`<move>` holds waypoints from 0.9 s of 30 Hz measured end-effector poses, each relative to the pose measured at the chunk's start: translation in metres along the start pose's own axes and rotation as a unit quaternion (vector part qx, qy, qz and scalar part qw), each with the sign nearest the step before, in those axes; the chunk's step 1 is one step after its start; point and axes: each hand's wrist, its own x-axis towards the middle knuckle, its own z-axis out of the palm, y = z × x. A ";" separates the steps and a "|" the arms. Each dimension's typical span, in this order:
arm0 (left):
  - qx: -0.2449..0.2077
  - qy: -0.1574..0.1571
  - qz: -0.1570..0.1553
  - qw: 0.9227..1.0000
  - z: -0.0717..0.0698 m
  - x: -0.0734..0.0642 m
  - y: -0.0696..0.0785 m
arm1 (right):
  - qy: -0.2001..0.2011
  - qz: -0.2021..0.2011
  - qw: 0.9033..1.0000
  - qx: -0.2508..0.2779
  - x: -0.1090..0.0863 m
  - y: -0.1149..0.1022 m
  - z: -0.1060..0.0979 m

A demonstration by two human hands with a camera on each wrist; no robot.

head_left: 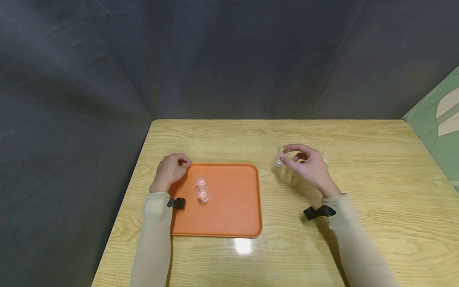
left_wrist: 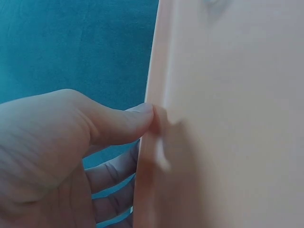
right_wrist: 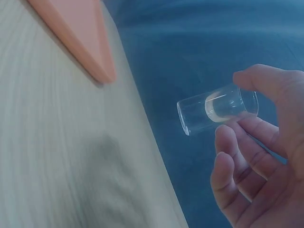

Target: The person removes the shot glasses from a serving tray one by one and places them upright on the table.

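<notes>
My right hand [head_left: 310,165] pinches a small clear glass [right_wrist: 213,108] near its rim, between thumb and fingers. In the head view this glass is over the table, to the right of the tray. At the far left corner of the orange tray [head_left: 233,215], my left hand [head_left: 168,171] grips the rim; in the left wrist view its thumb [left_wrist: 128,126] lies on the edge, with the other fingers along the outer side. Two more clear glasses, a farther one [head_left: 201,181] and a nearer one [head_left: 203,195], stand close together on the tray's left half.
Another clear glass [head_left: 325,158] stands on the wooden table [head_left: 376,179] just beyond my right hand, partly hidden by it. Dark cloth [head_left: 233,59] hangs behind the table and along its left side. A green patterned surface [head_left: 437,131] borders the right edge.
</notes>
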 end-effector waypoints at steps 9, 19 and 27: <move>-0.001 -0.001 0.002 1.000 0.000 0.000 0.001 | 0.072 0.006 0.997 0.017 -0.010 0.008 -0.027; -0.005 -0.003 -0.003 1.000 0.001 0.000 -0.001 | 0.142 0.071 0.987 0.030 -0.016 0.020 -0.077; -0.007 -0.002 -0.005 1.000 0.001 0.001 -0.001 | 0.171 0.092 0.978 0.076 -0.022 0.032 -0.110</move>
